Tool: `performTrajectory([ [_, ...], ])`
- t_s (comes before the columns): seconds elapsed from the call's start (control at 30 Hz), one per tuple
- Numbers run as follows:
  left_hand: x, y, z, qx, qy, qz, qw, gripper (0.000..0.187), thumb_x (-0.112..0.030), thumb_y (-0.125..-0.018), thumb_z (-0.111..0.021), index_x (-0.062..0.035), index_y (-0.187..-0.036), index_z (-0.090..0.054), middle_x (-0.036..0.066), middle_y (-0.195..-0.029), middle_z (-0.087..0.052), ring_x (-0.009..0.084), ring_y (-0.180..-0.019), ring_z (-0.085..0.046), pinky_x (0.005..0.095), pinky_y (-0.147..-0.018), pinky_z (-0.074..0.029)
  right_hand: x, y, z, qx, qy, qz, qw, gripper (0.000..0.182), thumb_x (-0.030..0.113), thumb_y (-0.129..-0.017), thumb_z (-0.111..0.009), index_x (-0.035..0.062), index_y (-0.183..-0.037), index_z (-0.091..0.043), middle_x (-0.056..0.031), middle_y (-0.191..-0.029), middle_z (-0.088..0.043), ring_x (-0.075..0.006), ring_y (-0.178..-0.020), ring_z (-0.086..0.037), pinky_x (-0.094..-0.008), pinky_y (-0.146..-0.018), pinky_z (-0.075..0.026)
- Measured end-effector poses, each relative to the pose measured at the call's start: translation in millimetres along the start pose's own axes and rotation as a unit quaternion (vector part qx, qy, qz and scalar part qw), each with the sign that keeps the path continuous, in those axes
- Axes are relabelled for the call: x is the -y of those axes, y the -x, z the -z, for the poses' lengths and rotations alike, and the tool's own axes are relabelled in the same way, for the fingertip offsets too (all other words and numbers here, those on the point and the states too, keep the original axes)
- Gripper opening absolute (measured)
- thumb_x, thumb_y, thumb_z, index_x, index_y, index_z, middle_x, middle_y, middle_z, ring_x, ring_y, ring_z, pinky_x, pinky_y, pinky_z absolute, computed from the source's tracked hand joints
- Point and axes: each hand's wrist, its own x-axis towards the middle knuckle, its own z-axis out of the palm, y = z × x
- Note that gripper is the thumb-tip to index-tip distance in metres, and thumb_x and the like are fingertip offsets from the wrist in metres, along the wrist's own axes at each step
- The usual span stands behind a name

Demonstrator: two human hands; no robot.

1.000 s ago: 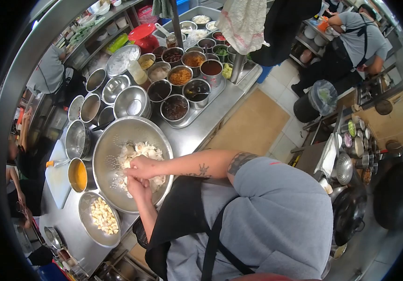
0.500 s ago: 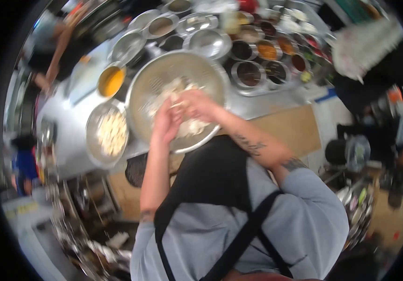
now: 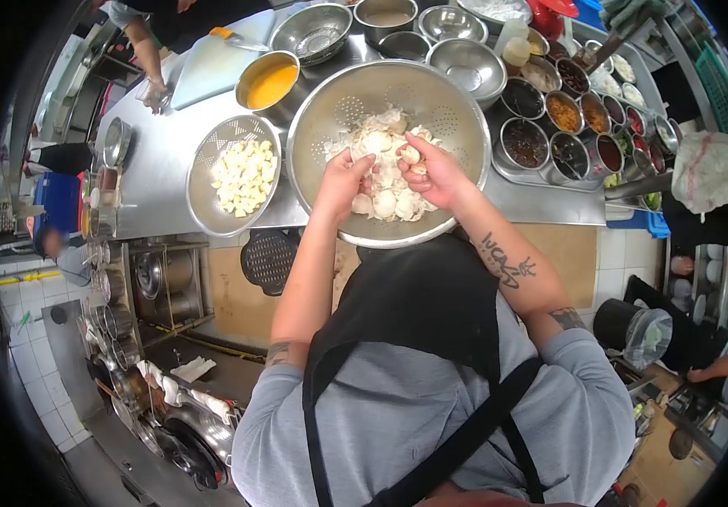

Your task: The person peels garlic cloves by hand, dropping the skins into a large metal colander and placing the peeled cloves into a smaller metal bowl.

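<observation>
Over the colander (image 3: 320, 118), the right hand (image 3: 436, 176) pinches garlic (image 3: 410, 155); whether the left hand (image 3: 344, 182) grips anything, one cannot tell.

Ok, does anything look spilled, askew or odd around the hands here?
Nothing stands out. The left hand and right hand work over garlic inside the big colander; pale pieces sit inside the smaller colander. The pot of orange liquid stands upright, no spill visible beside it.

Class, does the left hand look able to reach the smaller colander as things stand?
Probably yes: only the larger colander's rim seems to separate the left hand from the smaller colander.
</observation>
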Motion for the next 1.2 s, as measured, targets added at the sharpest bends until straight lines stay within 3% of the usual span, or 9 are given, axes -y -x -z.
performTrajectory([
  [0.43, 10, -18, 32, -0.039, -0.257, -0.130, 0.957, 0.044, -0.023, -0.087, -0.074, 0.0001, -0.121, -0.059, 0.011, -0.093, -0.067, 0.0183, -0.077, -0.064, 0.0307, -0.072, -0.052, -1, -2, -4, -0.047, 0.043, 0.027, 0.998, 0.045, 0.052, -0.098, -0.055, 0.0071, -0.094, -0.053, -0.0055, -0.067, -0.055, -0.0079, -0.044, -0.039, -0.0201, -0.038, -0.027],
  [0.5, 12, -19, 34, -0.123, -0.458, -0.320, 0.820, 0.051, -0.026, -0.085, -0.075, -0.0001, -0.126, -0.058, 0.014, -0.098, -0.067, 0.0243, -0.085, -0.065, 0.0338, -0.078, -0.052, -1, 0, -7, -0.074, 0.060, 0.037, 0.995, 0.044, 0.051, -0.098, -0.056, 0.0071, -0.092, -0.053, -0.0062, -0.069, -0.056, -0.0080, -0.045, -0.039, -0.0202, -0.038, -0.028],
  [0.57, 11, -18, 30, -0.141, -0.502, -0.371, 0.769, 0.054, -0.029, -0.085, -0.074, 0.0002, -0.127, -0.057, 0.016, -0.101, -0.068, 0.0286, -0.089, -0.066, 0.0360, -0.082, -0.052, -4, -4, -8, -0.119, 0.048, 0.053, 0.990, 0.043, 0.049, -0.098, -0.057, 0.0067, -0.094, -0.054, -0.0067, -0.071, -0.057, -0.0076, -0.045, -0.038, -0.0200, -0.039, -0.028],
  [0.63, -8, 3, 0, -0.094, -0.412, -0.297, 0.856, 0.054, -0.031, -0.086, -0.073, 0.0008, -0.127, -0.058, 0.017, -0.103, -0.068, 0.0312, -0.090, -0.066, 0.0373, -0.083, -0.052, -8, -8, -10, -0.144, 0.037, 0.065, 0.987, 0.040, 0.045, -0.097, -0.061, 0.0058, -0.096, -0.054, -0.0073, -0.073, -0.057, -0.0077, -0.048, -0.040, -0.0207, -0.041, -0.030],
  [0.8, 16, -9, -28, -0.008, -0.451, -0.173, 0.876, 0.041, -0.034, -0.096, -0.060, 0.0024, -0.115, -0.059, 0.020, -0.098, -0.066, 0.0294, -0.090, -0.065, 0.0387, -0.079, -0.050, -38, -31, 4, -0.148, 0.170, 0.144, 0.964, 0.036, 0.038, -0.099, -0.057, 0.0044, -0.088, -0.061, -0.0036, -0.067, -0.056, -0.0109, -0.050, -0.046, -0.0271, -0.042, -0.037],
  [0.83, 18, -7, -33, -0.001, -0.445, -0.183, 0.877, 0.040, -0.034, -0.099, -0.054, 0.0042, -0.109, -0.056, 0.024, -0.096, -0.064, 0.0332, -0.088, -0.064, 0.0429, -0.078, -0.048, -32, -16, -9, -0.172, 0.193, 0.180, 0.949, 0.037, 0.036, -0.098, -0.058, 0.0041, -0.080, -0.060, -0.0031, -0.064, -0.056, -0.0114, -0.050, -0.048, -0.0287, -0.043, -0.039],
  [0.87, 39, -11, -35, -0.047, -0.417, -0.330, 0.846, 0.035, -0.029, -0.102, -0.049, 0.0047, -0.108, -0.053, 0.027, -0.094, -0.061, 0.0391, -0.087, -0.061, 0.0466, -0.078, -0.046, -40, -31, -1, -0.178, 0.198, 0.227, 0.937, 0.040, 0.037, -0.098, -0.059, 0.0023, -0.078, -0.062, -0.0040, -0.062, -0.057, -0.0123, -0.052, -0.051, -0.0302, -0.044, -0.041],
  [1.03, 35, 0, -52, -0.007, -0.446, -0.297, 0.844, 0.032, -0.019, -0.105, -0.036, 0.0063, -0.119, -0.050, 0.030, -0.102, -0.062, 0.0459, -0.096, -0.061, 0.0477, -0.082, -0.047, -32, -15, -6, -0.226, 0.361, 0.284, 0.859, 0.038, 0.032, -0.096, -0.059, -0.0044, -0.087, -0.066, -0.0156, -0.065, -0.065, -0.0218, -0.059, -0.061, -0.0381, -0.059, -0.050],
  [1.2, 56, -14, -35, 0.024, -0.401, -0.354, 0.844, 0.031, -0.015, -0.100, -0.041, 0.0028, -0.123, -0.052, 0.027, -0.107, -0.064, 0.0431, -0.100, -0.063, 0.0460, -0.086, -0.049, -40, -10, -2, -0.192, 0.375, 0.299, 0.856, 0.029, 0.024, -0.095, -0.060, -0.0039, -0.091, -0.067, -0.0120, -0.074, -0.067, -0.0146, -0.070, -0.064, -0.0319, -0.064, -0.052],
])
